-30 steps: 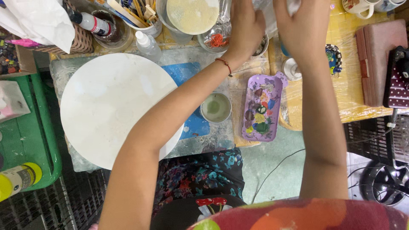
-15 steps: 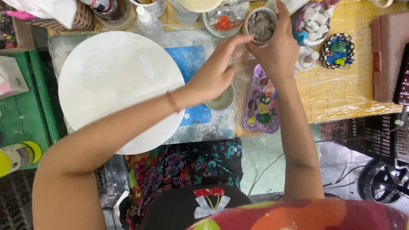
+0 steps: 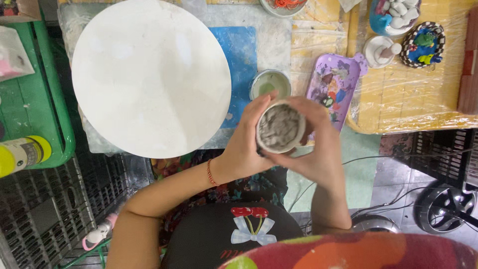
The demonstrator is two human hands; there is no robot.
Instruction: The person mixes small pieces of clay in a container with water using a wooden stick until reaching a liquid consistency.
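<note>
Item: cup (image 3: 280, 128), small, round, white-walled, filled with a grey crumbly mass. It is held upright between both hands, out from the counter edge and over the lap.

Left hand (image 3: 247, 144): grip closed on the cup's left wall, fingers wrapped round its side; a red cord bracelet (image 3: 209, 173) is worn at the wrist.

Right hand (image 3: 318, 149): grip closed on the cup's right wall, fingers curled over the far rim, thumb underneath.

Just beyond the grip: a small bowl (image 3: 270, 83) of pale green liquid, set on the counter (image 3: 279, 40).

Beyond and right of the grip: a purple palette (image 3: 332, 89), smeared with mixed colours, lying near the bowl.

Beyond and left of the left hand: a large white disc (image 3: 149, 74), blank, laid flat over a blue mat (image 3: 238, 55).

Far right of the grip: a yellow board (image 3: 413, 94) wrapped in clear film, bearing a small white figure on a round base (image 3: 381, 51), a checker-rimmed dish (image 3: 422, 45) with green and yellow pieces, and a blue bowl (image 3: 393, 17) of white lumps.

Far left of the grip: a green tray (image 3: 35, 109), with a yellow-capped bottle (image 3: 22, 153) at its near edge.

Under the grip: a patterned garment across the lap, dark crates and cables on the floor (image 3: 398, 169).
</note>
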